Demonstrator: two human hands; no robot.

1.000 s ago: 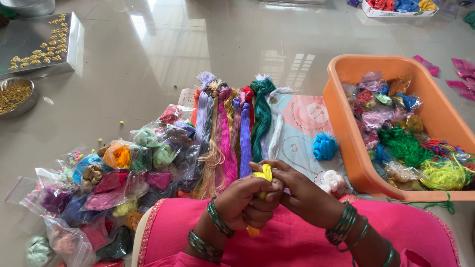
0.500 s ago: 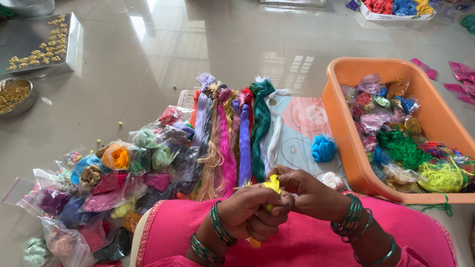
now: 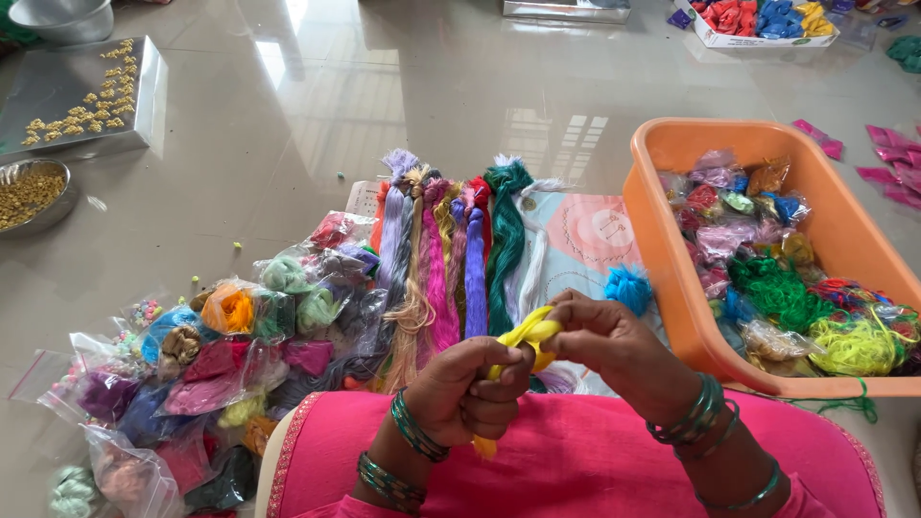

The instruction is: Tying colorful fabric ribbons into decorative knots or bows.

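A yellow skein of thread (image 3: 526, 338) is held in both hands over my pink-clad lap. My left hand (image 3: 477, 390) is closed around its lower part, and a yellow end sticks out below the fist. My right hand (image 3: 606, 341) pinches the upper loop with fingertips. Both wrists wear green bangles. Just beyond the hands lies a row of long thread skeins (image 3: 451, 251) in purple, pink, blue and green on a printed card. A small blue tuft of thread (image 3: 627, 287) lies right of them.
An orange plastic tub (image 3: 664, 228) of bagged and loose threads stands at the right. A heap of small clear bags with coloured thread (image 3: 206, 357) lies at the left. At far left are a metal tray with gold beads (image 3: 84, 96) and a steel bowl (image 3: 34, 197).
Both hands have shifted slightly right and apart along the yellow skein. The loop now stands out more between them.
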